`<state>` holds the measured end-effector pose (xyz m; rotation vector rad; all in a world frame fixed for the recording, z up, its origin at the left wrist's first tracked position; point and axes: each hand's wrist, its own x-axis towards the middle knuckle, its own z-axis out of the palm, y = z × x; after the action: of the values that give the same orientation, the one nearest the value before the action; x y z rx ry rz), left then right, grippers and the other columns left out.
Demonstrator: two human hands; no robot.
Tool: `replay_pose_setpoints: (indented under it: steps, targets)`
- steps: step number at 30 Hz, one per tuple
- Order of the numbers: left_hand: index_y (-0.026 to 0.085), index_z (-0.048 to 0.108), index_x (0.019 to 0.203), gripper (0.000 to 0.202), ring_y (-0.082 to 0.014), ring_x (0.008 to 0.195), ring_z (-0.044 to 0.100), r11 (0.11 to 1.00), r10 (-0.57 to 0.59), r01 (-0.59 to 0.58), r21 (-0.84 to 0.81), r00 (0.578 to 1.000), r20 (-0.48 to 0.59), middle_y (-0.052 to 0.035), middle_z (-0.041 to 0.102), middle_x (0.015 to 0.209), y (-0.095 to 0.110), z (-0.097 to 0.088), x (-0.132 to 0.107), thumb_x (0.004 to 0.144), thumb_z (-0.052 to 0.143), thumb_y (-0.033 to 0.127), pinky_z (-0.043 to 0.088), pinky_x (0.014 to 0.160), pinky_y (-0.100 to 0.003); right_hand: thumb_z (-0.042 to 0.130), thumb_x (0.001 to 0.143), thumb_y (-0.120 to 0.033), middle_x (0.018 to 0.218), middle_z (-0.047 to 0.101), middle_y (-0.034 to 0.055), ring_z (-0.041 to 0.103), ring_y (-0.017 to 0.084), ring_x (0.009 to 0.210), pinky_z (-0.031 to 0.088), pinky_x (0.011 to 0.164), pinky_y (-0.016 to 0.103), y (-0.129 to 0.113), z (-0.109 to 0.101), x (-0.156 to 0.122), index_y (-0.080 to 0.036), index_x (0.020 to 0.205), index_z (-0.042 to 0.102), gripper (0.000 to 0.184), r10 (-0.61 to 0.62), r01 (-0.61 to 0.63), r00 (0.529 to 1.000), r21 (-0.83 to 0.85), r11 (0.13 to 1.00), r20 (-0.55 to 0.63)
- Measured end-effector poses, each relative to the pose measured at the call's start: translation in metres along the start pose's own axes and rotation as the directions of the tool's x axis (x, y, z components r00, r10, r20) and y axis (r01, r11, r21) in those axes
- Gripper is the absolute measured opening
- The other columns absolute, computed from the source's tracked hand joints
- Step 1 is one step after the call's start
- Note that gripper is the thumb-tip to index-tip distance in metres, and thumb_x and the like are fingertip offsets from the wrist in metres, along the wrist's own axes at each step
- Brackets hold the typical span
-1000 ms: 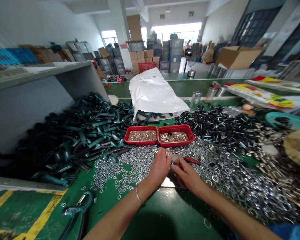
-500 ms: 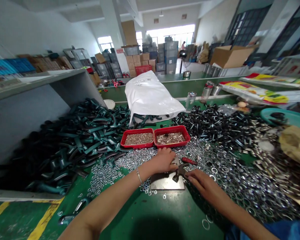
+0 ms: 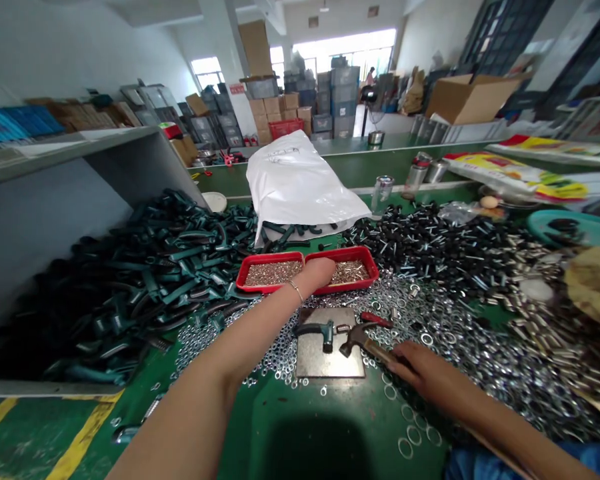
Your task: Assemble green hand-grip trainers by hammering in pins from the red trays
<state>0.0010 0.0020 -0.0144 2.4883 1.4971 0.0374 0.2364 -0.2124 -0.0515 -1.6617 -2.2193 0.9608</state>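
Observation:
My left hand (image 3: 319, 273) reaches forward over the join of two red trays (image 3: 307, 257) filled with small metal parts; its fingers curl down into the right one and their tips are hidden. My right hand (image 3: 423, 373) grips the handle of a small hammer (image 3: 356, 339), whose head rests at the right edge of a square metal plate (image 3: 330, 352). A dark green handle piece (image 3: 316, 330) with a metal end lies on that plate. A red-handled tool (image 3: 377, 319) lies just beyond the plate.
A big heap of dark green handles (image 3: 145, 267) fills the left. Silver rings (image 3: 460, 347) cover the bench around the plate, black-capped bolts (image 3: 440, 243) lie behind them. A white plastic bag (image 3: 295, 183) sits beyond the trays. A grey shelf (image 3: 55, 193) stands at left.
My left hand left the plate and reached forward to the red trays. My right hand drew back to the right with the hammer. The green handle piece now lies uncovered on the plate.

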Motion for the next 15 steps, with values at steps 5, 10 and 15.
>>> replay_pose_setpoints:
  steps: [5,10,15]
  targets:
    - [0.011,0.067,0.096,0.020,-0.0238,0.095,0.067,0.991,-0.035,0.016,-0.134,0.990,-0.138,-0.0150,0.069,0.098,-0.005,-0.009,-0.012,0.083,0.053,0.005,0.050,0.085,-0.033,0.056,0.089,-0.053,0.075,0.061,0.0029,0.056,0.017,0.069,0.045,0.061,0.028,-0.016,-0.019,0.016,-0.020,0.079,0.061,0.035,0.125,-0.209,0.963,0.367,0.906,0.238]
    - [0.020,0.064,0.111,0.024,-0.0150,0.086,0.066,0.886,-0.008,-0.103,-0.451,0.971,-0.238,-0.0033,0.072,0.097,-0.008,-0.002,-0.068,0.088,0.056,0.021,0.051,0.078,-0.026,0.063,0.085,-0.053,0.080,0.060,-0.0003,0.053,0.010,0.058,0.041,0.044,0.020,-0.033,-0.026,-0.006,-0.022,0.089,0.056,0.032,0.195,-0.467,0.884,0.779,0.418,0.425]
    - [0.019,0.071,0.084,0.012,-0.0163,0.075,0.066,0.646,-0.119,-0.046,-0.762,0.980,-0.160,-0.0016,0.072,0.082,-0.011,0.044,-0.129,0.083,0.065,0.029,0.049,0.073,-0.028,0.055,0.090,-0.056,0.058,0.042,-0.0092,0.031,0.003,0.035,0.025,0.030,0.015,-0.023,-0.003,-0.024,-0.022,0.097,0.054,0.035,0.231,-0.510,0.859,0.799,0.317,0.457]
